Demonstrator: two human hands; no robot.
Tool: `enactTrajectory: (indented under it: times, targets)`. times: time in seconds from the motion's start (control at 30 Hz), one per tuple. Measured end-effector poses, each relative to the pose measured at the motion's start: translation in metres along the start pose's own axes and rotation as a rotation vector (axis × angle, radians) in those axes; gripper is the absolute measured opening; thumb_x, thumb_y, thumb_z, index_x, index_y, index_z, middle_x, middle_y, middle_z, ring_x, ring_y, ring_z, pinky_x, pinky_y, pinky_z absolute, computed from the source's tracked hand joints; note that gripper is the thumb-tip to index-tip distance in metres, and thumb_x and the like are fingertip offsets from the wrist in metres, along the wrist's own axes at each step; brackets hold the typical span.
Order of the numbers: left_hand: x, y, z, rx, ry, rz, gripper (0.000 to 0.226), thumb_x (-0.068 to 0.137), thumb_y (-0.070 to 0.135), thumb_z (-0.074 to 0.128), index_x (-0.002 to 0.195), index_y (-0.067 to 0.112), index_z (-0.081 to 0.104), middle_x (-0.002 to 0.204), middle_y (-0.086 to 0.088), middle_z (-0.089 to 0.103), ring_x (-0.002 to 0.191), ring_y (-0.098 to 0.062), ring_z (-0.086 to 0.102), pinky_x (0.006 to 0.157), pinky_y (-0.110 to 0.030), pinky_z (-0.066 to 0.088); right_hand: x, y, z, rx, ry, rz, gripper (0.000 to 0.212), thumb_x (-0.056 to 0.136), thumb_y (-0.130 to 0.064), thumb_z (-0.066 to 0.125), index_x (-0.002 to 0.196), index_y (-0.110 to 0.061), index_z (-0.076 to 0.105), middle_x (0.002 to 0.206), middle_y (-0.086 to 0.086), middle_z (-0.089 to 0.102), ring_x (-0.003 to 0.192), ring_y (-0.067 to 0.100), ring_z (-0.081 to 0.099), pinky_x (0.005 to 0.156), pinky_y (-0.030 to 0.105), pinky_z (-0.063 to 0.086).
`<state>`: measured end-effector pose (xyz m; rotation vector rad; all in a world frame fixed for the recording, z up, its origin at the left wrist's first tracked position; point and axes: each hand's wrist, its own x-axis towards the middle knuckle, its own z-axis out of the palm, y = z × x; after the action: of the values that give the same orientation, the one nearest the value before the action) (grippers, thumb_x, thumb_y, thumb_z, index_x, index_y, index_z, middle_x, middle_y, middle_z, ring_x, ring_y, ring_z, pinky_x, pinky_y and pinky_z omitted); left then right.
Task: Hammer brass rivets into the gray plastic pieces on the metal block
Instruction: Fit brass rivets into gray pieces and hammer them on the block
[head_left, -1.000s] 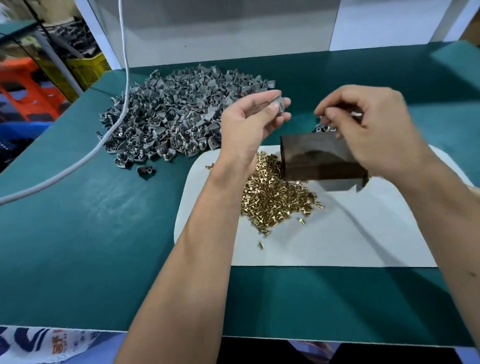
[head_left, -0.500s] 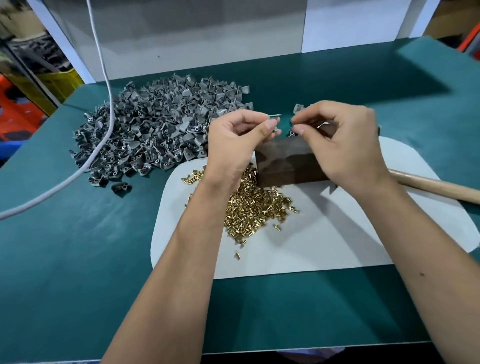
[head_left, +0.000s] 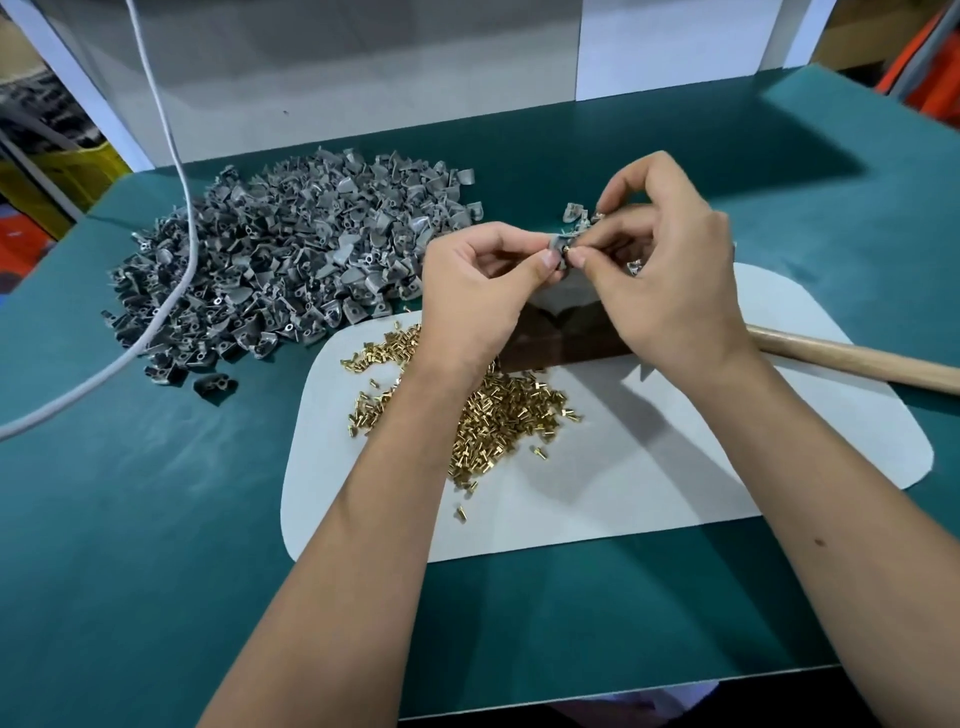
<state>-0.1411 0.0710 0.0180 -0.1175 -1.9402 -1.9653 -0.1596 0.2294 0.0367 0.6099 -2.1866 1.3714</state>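
My left hand (head_left: 480, 280) pinches one gray plastic piece (head_left: 558, 245) between thumb and fingers, held above the dark metal block (head_left: 563, 338). My right hand (head_left: 667, 270) pinches a brass rivet (head_left: 567, 250) right against that piece. Both hands meet over the block, which they partly hide. A heap of brass rivets (head_left: 498, 410) lies on the white mat (head_left: 675, 467) under my left wrist. A big pile of gray plastic pieces (head_left: 291, 249) lies at the left on the green table.
A wooden hammer handle (head_left: 857, 358) lies on the mat at the right, its head hidden behind my right hand. A few gray pieces (head_left: 574, 213) lie behind the block. A white cable (head_left: 171, 156) crosses the pile at the left. The table's front edge is near.
My hands have closed together above the block; the right fingertips now touch the gray piece held by the left. The view has shifted, bringing the hammer handle into sight.
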Motion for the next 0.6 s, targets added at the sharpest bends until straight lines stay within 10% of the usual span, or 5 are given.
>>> enactTrajectory:
  times: [0.6]
  targets:
    - [-0.002, 0.001, 0.001, 0.322, -0.091, 0.081, 0.006, 0.083, -0.004, 0.078, 0.088, -0.004, 0.075, 0.091, -0.015, 0.076, 0.087, -0.028, 0.076, 0.086, -0.046, 0.062, 0.003, 0.011, -0.005, 0.002, -0.152, 0.249, 0.050, 0.074, -0.007, 0.081, 0.104, -0.019, 0.043, 0.071, -0.004, 0.075, 0.067, 0.013, 0.070, 0.077, 0.042, 0.059]
